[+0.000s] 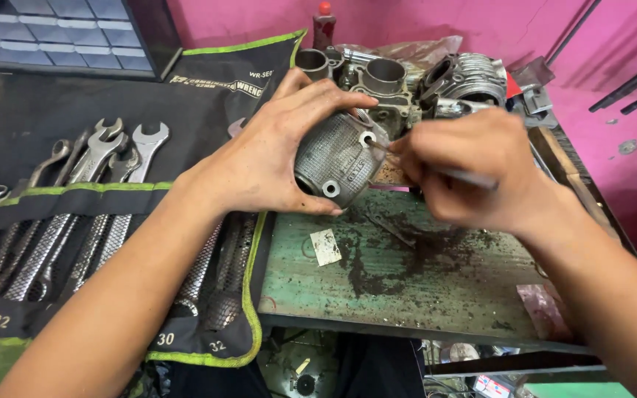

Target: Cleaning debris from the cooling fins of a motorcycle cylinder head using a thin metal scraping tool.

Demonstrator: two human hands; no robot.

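My left hand [270, 151] grips a grey metal engine cover [335, 158] with a textured face and bolt holes, holding it tilted above the green workbench [407, 284]. My right hand [473, 166] pinches a thin metal tool [457, 175], its tip resting at a round hole near the cover's top edge. Both hands are smeared with grease.
A black wrench roll [75, 214] with several spanners lies on the left. Engine cylinders and a finned head [466, 81] stand at the back, beside a red-capped bottle [324, 22]. Dark grit and a small pale scrap [326, 247] lie on the bench. A drawer cabinet [60, 33] sits at the top left.
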